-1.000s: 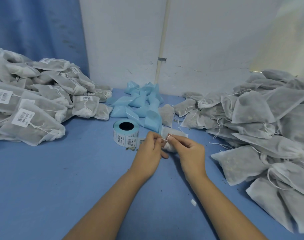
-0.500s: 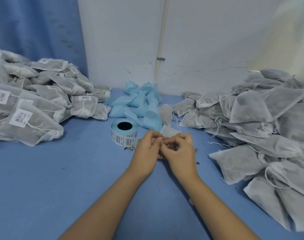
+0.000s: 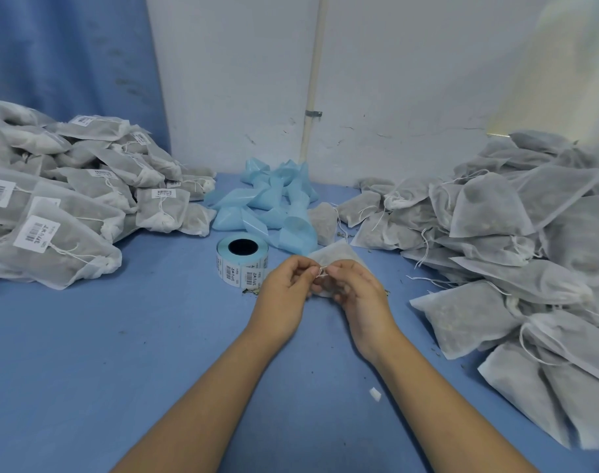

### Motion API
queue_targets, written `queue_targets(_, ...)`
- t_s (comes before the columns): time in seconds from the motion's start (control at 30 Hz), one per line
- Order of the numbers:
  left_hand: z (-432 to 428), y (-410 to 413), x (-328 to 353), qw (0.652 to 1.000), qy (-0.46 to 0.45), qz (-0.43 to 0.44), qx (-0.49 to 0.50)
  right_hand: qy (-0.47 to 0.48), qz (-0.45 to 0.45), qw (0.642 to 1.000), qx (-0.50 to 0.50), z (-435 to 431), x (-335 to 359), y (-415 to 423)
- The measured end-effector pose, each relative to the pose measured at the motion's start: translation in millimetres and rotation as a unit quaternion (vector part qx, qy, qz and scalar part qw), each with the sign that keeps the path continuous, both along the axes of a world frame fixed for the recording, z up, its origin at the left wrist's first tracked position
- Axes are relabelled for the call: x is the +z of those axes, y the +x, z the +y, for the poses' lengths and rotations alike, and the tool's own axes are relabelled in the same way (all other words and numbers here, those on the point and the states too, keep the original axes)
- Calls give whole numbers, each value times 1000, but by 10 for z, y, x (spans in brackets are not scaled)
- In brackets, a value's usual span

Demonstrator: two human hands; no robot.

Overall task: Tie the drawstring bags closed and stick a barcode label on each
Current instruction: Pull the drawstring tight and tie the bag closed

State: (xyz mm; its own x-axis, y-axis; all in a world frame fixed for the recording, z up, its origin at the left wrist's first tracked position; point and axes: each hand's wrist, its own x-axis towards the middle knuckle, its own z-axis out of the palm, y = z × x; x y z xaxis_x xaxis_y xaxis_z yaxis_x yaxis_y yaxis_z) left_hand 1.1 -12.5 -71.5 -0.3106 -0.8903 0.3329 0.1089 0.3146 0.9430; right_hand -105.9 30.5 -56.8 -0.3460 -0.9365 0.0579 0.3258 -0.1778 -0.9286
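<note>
Your left hand (image 3: 284, 295) and right hand (image 3: 356, 295) both pinch the white drawstring (image 3: 322, 272) of a small mesh bag (image 3: 339, 256), just beside the label roll (image 3: 242, 259).

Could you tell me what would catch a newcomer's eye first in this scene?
Probably the centre, where the left hand and right hand pinch the white drawstring of a small bag over the blue table. Next come the heaps: labelled bags piled at left, bags showing no labels at right. Between them stand a roll of barcode labels and, behind it, crumpled pale-blue strips.
</note>
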Motion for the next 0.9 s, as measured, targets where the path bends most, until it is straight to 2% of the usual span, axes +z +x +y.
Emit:
queue_targets(0.3, -24, 1, -6, 999, 20, -16, 27, 25, 95, 995, 14, -33, -43, -2)
queue_targets(0.6, 49, -13, 19, 993, -36, -92, 58, 22, 22, 1000, -5, -7, -6, -30)
queue_targets(0.9, 33, 14, 32, 986, -31, -125, 107, 19, -9, 1000, -7, 9, 18, -54)
